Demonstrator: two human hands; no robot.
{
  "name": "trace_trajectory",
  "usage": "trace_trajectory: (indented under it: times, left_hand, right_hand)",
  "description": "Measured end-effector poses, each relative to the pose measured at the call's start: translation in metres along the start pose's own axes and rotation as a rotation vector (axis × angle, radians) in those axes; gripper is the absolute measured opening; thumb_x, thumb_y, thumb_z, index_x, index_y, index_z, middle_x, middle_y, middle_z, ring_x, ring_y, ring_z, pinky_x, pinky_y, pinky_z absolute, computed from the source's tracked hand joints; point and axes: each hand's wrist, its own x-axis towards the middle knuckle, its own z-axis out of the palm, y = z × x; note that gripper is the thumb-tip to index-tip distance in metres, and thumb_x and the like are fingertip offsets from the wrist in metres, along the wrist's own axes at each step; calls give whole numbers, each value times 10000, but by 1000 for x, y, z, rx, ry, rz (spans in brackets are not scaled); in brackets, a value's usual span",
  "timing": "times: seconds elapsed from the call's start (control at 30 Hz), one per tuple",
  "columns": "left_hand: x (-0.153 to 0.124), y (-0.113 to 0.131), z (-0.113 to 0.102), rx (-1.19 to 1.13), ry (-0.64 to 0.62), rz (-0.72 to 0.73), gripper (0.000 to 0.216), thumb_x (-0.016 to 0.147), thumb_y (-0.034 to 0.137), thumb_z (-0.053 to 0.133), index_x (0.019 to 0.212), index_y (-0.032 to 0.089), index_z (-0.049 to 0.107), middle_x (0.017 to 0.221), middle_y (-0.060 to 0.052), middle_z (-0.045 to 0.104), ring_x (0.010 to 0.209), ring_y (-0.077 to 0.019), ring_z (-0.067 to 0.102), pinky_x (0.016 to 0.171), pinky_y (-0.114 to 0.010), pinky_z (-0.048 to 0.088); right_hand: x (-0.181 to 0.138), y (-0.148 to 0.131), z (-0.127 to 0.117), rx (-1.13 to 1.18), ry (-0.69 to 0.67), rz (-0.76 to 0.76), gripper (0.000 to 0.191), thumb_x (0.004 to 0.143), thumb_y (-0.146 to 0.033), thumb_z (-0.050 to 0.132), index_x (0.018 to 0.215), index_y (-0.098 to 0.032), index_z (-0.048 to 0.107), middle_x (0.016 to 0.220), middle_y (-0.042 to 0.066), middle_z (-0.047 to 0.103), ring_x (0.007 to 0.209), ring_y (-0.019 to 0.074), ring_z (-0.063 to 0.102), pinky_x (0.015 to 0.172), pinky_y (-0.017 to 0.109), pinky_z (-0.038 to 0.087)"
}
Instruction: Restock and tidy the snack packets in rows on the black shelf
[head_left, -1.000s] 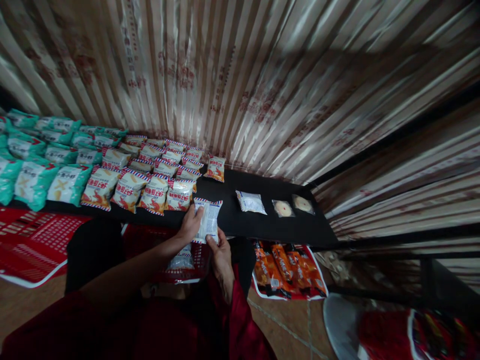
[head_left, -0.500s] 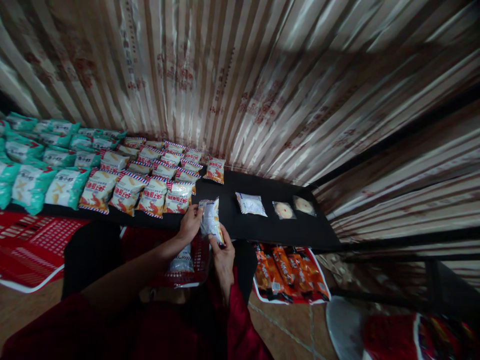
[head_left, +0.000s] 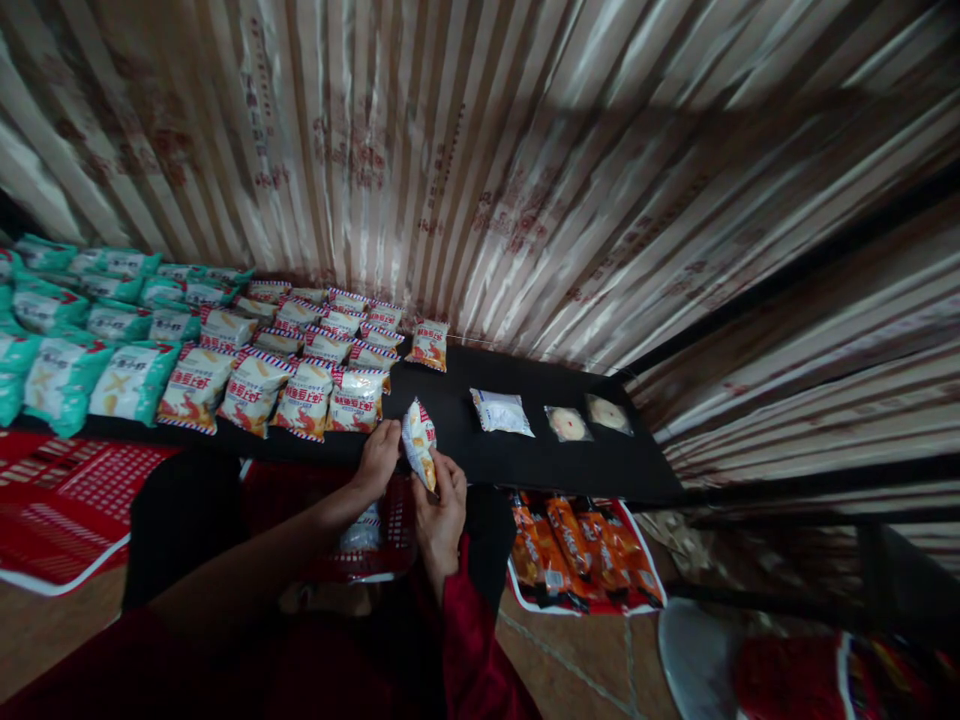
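Note:
My right hand point(head_left: 441, 505) grips a small snack packet point(head_left: 418, 440) by its lower end. The packet is white with an orange base and striped edge, and it is turned nearly edge-on over the table's front edge. My left hand point(head_left: 379, 462) is just to its left, fingers curled together with nothing visible in them. Rows of similar white-and-orange snack packets point(head_left: 306, 398) stand to the left on the black table point(head_left: 487, 462). One such packet point(head_left: 429, 345) stands apart at the back.
Green snack packets point(head_left: 131, 380) fill the table's left end. A white packet point(head_left: 501, 412) and two round items in clear wrappers point(head_left: 568, 424) lie to the right. Below are a red basket point(head_left: 394, 565) between my legs and a tray of orange packets point(head_left: 570, 535). A striped curtain point(head_left: 450, 200) hangs behind.
The packet has turned from showing its printed back to nearly edge-on. My left hand has come off it and moved slightly left and down, while my right hand keeps its grip.

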Motion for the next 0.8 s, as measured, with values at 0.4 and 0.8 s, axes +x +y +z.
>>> trace_trajectory:
  times: [0.4,0.8]
  left_hand:
    - [-21,12,0,-137,-105,-65,575,684,708,545,885,170,568,907,-69,656,873,-221,637,730,-327,517]
    - [-22,14,10,-130,-96,-41,493,651,586,687,860,173,516,766,-12,611,721,-167,611,654,-271,485]
  right_hand:
    - [-3,-5,-2,-225,2,-188,454,835,-166,504,1273,-266,573,1092,112,534,1018,251,493,860,416,453]
    - [-13,-1,5,-324,-57,-267,577,792,-67,455,1321,-281,528,1199,120,470,1090,264,444,887,447,468]
